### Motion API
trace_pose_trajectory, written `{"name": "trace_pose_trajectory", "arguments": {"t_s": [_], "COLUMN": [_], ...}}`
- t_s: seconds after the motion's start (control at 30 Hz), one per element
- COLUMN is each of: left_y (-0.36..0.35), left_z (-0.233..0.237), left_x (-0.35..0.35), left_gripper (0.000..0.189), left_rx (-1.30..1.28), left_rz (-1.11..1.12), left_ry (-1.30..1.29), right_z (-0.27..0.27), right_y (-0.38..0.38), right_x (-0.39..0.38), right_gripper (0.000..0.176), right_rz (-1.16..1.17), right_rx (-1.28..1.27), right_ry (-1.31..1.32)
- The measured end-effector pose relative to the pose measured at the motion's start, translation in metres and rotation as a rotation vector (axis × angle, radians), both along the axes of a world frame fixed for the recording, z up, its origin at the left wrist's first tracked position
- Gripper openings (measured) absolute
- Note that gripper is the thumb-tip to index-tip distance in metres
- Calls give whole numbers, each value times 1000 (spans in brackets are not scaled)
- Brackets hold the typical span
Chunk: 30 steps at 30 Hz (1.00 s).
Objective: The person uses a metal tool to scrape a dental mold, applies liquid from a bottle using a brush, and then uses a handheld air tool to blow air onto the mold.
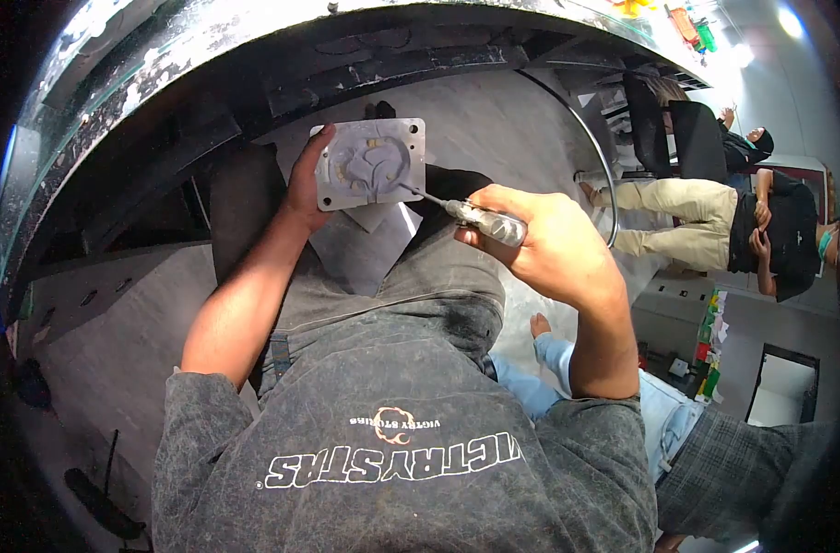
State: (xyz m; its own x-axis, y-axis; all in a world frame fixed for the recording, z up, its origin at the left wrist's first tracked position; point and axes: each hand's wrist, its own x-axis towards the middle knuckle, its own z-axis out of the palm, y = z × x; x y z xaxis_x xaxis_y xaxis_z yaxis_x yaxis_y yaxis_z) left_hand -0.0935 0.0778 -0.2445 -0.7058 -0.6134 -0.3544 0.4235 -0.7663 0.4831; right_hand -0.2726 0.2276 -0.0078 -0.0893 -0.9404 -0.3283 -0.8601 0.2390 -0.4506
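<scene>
A square grey metal plate (371, 163) with a round recessed pattern and corner holes is held over the lap. My left hand (307, 182) grips it by its left edge, thumb on the upper corner. My right hand (540, 230) is closed around a thin rotary-style tool (487, 220) with a slim metal shaft. The tip of the shaft meets the plate near its lower right part. Beneath the plate, a pale sheet (365, 247) lies between the legs.
A dark curved bench edge (346, 69) spans the top, with a dark cable (600, 147) hanging at its right. A person in beige trousers (683, 207) stands at the right, another person sits behind, and someone in a checked shirt (738, 475) is close at the lower right.
</scene>
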Motion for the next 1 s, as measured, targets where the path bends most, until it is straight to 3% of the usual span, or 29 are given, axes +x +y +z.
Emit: {"name": "trace_pose_trajectory", "arguments": {"t_s": [0.23, 0.3, 1.0], "left_y": [2, 3, 3], "left_z": [9, 13, 10], "left_x": [2, 1, 3], "left_gripper": [54, 66, 66], "left_rx": [-6, -44, -36], "left_rz": [13, 17, -21], "left_ry": [26, -81, -7], "right_z": [-4, -2, -2], "right_y": [4, 4, 2], "right_x": [-1, 2, 10], "right_gripper": [29, 27, 26], "right_rz": [48, 29, 20], "right_rx": [-19, -51, -203], "right_ry": [43, 0, 5]}}
